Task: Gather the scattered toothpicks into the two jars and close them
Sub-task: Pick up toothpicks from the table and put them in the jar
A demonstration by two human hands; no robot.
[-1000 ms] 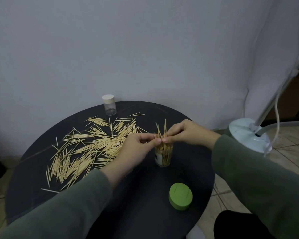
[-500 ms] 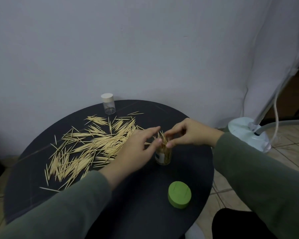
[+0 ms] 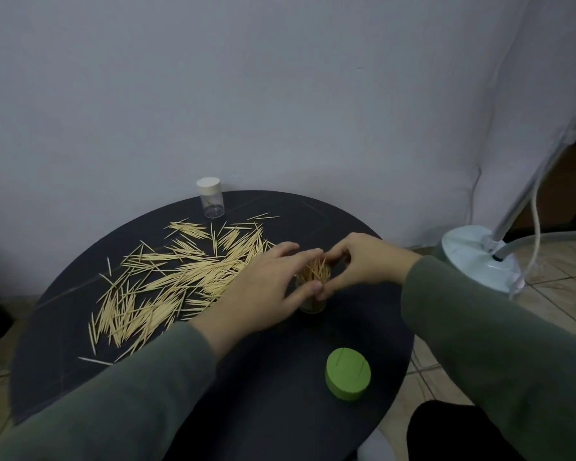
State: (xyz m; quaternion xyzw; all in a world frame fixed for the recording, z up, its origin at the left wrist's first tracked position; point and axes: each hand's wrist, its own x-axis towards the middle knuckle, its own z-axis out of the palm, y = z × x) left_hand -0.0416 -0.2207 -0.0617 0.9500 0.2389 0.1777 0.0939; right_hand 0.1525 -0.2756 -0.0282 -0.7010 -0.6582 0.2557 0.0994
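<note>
Toothpicks [image 3: 167, 284] lie scattered in a loose, pale heap over the left half of a round dark table [image 3: 353, 331], many overlapping, a few strays at the near-left edge. At the table's far edge, beyond the heap, a small clear jar [image 3: 212, 205] stands upright with a white cap [image 3: 208, 186] on it; what it holds is too small to tell.

The left hand [image 3: 263, 294] reaches in from the lower left, in a grey-green sleeve [image 3: 113, 404], palm down. Its fingers are spread and slightly bent, the fingertips at the top of a bundle [image 3: 313, 271] of toothpicks, the thumb lying against the near side of the open jar [image 3: 311, 306] that holds the bundle. This open jar stands upright near the table's middle, mostly hidden between the two hands; only its lower part shows. The bundle sticks up out of its mouth, tips splayed unevenly.

The right hand [image 3: 363, 264] comes in from the right, in a matching sleeve [image 3: 496, 354]. Its fingers curl around the far and right side of the bundle, the thumb low and touching the left thumb at the front of the jar. Both hands cup the bundle between them.

Near the table's front edge, well apart from the hands, a green lid [image 3: 347, 374] lies flat.

To the right, off the table, a white lamp base [image 3: 476, 257] sits on a tiled floor [image 3: 559, 301].
</note>
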